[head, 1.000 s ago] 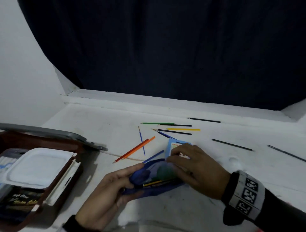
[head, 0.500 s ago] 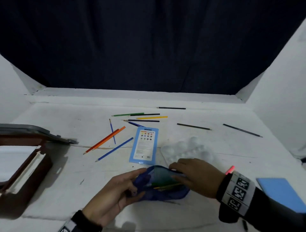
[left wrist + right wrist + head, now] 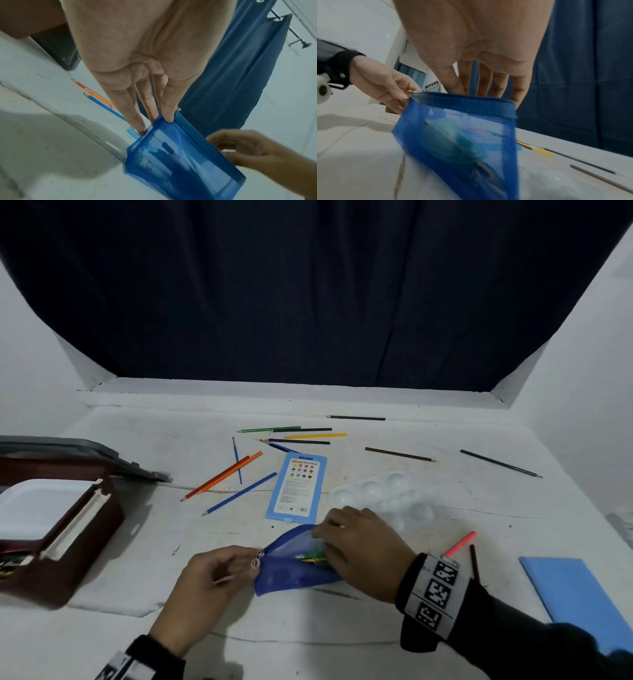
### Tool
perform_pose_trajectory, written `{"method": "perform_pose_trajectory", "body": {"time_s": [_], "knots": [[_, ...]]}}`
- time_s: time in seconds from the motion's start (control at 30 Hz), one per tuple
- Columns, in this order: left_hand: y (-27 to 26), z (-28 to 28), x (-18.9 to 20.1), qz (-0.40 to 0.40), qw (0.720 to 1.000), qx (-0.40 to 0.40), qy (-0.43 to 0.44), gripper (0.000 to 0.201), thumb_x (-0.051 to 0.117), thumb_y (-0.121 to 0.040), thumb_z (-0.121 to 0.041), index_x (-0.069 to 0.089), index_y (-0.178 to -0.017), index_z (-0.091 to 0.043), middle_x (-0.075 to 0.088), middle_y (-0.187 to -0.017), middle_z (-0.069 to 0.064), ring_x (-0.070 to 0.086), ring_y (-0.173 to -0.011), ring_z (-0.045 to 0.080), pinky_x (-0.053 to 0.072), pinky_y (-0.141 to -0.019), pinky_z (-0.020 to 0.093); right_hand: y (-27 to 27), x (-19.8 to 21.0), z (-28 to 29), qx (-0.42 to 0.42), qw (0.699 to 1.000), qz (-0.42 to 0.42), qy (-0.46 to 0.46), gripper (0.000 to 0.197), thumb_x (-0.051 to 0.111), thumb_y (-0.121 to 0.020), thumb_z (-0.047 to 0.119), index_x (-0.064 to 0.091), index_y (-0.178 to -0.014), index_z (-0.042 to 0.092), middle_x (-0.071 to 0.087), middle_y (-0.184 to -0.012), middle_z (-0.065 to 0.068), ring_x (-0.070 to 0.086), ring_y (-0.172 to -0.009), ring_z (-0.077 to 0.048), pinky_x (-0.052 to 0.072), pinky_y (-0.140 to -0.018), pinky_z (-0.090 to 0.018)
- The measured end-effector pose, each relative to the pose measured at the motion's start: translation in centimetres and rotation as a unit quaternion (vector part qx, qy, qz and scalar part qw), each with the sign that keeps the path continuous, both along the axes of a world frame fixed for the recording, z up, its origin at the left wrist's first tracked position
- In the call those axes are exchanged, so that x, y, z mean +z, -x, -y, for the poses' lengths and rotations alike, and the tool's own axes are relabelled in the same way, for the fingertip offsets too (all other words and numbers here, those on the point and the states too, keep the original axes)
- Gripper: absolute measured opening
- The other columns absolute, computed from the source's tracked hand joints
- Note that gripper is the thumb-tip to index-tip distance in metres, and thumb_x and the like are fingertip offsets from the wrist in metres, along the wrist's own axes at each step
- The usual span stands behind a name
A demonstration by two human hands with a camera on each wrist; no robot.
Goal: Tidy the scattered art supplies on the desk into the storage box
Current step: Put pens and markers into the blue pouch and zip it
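A blue mesh zip pouch (image 3: 291, 570) lies on the desk in front of me, with green and yellow items showing through it. My left hand (image 3: 251, 559) pinches its left end at the metal zip pull (image 3: 256, 560). My right hand (image 3: 320, 539) grips the right end, fingers curled over the top edge. In the left wrist view, the left hand's fingertips (image 3: 169, 119) pinch the corner of the pouch (image 3: 180, 162). The right wrist view has the pouch (image 3: 462, 135) tilted up off the desk. The brown storage box (image 3: 85, 542) stands open at the left with a white tray (image 3: 37, 505) inside.
Several coloured pencils (image 3: 222, 475) and thin brushes lie scattered across the desk's middle and back. A blue pencil pack (image 3: 296, 487) and a white palette (image 3: 383, 498) sit just beyond the pouch. A pink marker (image 3: 459, 542) and a blue pad (image 3: 575, 601) are at the right.
The left hand has slid to the pouch's left end and now pinches at the zip pull. The pouch is drawn out flatter between the hands. The head view has swung slightly.
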State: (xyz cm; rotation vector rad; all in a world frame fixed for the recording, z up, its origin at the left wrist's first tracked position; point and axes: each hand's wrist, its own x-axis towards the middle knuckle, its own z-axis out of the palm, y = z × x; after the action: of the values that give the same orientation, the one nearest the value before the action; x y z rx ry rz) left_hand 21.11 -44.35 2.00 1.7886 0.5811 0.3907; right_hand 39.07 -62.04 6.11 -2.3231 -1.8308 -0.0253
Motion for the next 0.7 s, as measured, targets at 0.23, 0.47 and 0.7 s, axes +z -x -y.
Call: {"method": "perform_pose_trajectory", "body": {"time_s": [0.23,0.47,0.7], "knots": [[-1.1,1.8,1.7,0.039,0.998,0.017,-0.051,0.014,0.069,-0.087,-0.004,0.075,-0.092,-0.015,0.077,-0.086,-0.004,0.071,-0.082,0.009,0.056,-0.075,0.019,2.9,0.8,-3.5,0.057,0.989,0.015,-0.135,0.034,0.042,-0.097,0.043,0.059,-0.086,0.015,0.059,-0.073,0.0,0.056,-0.061,-0.02,0.047,-0.055,-0.031],[-1.4,1.7,1.5,0.015,0.989,0.0,-0.147,0.009,0.067,-0.09,-0.02,0.073,-0.091,-0.026,0.073,-0.088,-0.014,0.067,-0.087,0.011,0.053,-0.079,0.025,1.9,1.2,-3.5,0.126,0.987,0.091,-0.046,0.038,0.029,-0.094,0.025,0.053,-0.069,0.01,0.054,-0.066,-0.007,0.052,-0.057,-0.023,0.042,-0.049,-0.03],[-1.9,2.2,2.0,0.019,0.979,-0.005,-0.205,0.007,0.062,-0.09,-0.029,0.068,-0.086,-0.029,0.069,-0.09,-0.021,0.063,-0.091,0.005,0.048,-0.078,0.023,1.9,1.8,-2.9,0.057,0.993,0.086,-0.054,0.018,0.061,-0.089,0.027,0.054,-0.077,0.015,0.056,-0.066,-0.001,0.047,-0.053,-0.017,0.04,-0.05,-0.031]]}}
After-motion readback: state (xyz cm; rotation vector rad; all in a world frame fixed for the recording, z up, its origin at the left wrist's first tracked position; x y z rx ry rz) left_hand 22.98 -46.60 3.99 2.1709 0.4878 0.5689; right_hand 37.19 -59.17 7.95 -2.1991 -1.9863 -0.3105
